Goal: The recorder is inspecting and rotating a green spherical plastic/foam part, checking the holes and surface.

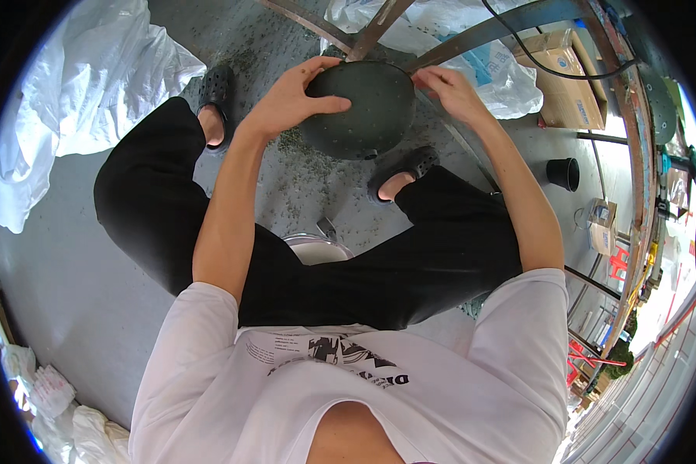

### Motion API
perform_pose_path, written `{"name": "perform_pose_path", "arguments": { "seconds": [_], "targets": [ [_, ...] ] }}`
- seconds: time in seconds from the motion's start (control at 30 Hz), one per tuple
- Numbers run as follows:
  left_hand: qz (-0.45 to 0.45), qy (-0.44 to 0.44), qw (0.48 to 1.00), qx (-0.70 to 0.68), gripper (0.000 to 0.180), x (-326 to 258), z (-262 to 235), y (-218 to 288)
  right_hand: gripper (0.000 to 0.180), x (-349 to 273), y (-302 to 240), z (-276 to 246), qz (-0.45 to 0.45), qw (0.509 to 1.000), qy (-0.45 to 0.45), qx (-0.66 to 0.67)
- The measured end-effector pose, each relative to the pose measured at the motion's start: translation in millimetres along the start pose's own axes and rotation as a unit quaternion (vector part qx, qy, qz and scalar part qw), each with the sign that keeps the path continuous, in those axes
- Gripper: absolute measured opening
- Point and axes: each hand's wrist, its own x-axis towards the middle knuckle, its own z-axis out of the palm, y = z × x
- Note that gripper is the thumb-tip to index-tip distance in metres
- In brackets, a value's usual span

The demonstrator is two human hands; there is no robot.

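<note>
A dark green, rounded shell shaped like a helmet [367, 112] is held above the floor between my knees, its smooth domed side facing up with small specks on it. My left hand [290, 100] grips its left edge, the thumb lying on the dome and the fingers curled over the far rim. At the right rim is my right hand [450, 89], its thumb and fingers drawn together in a pinch. Whatever those fingertips hold is too small or hidden to make out. The underside of the shell is out of sight.
Metal frame bars [503, 31] cross beyond the shell. White plastic sheeting [108, 77] hangs at the left. On the right stand a cardboard box [568, 77], a black pot [562, 174] and a smaller carton [602, 224]. Dark crumbs litter the grey floor [278, 185].
</note>
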Motion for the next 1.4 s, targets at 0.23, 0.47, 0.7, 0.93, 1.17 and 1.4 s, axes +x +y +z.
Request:
{"name": "perform_pose_path", "arguments": {
  "seconds": [0.23, 0.47, 0.7, 0.93, 1.17, 1.4],
  "targets": [
    [0.012, -0.023, 0.989, -0.149, 0.061, -0.1, -13.2, -9.2, 0.043, -12.5, -0.4, 1.6, 0.102, 0.955, -0.069, 0.271],
    [0.031, -0.003, 0.963, -0.269, 0.057, 4.7, -23.5, -33.4, 0.028, -10.5, 5.3, -10.8, -0.003, 0.924, -0.122, 0.363],
    [0.003, -0.010, 0.969, -0.247, 0.063, 8.0, -27.6, -65.5, 0.018, -9.4, -10.5, -12.5, -0.047, 0.940, -0.063, 0.333],
    [0.002, 0.001, 0.962, -0.272, 0.066, 10.4, -20.5, -83.1, 0.031, -14.8, -28.3, -10.2, -0.106, 0.975, -0.035, 0.193],
    [0.009, 0.028, 0.962, -0.271, 0.065, 11.9, -17.2, -76.2, 0.032, -15.0, -33.5, -7.9, -0.098, 0.984, -0.002, 0.151],
    [-0.009, 0.024, 0.947, -0.319, 0.064, 12.1, -22.1, -83.9, 0.065, -8.2, -41.6, 9.0, -0.125, 0.982, 0.044, 0.133]
  ]
}}
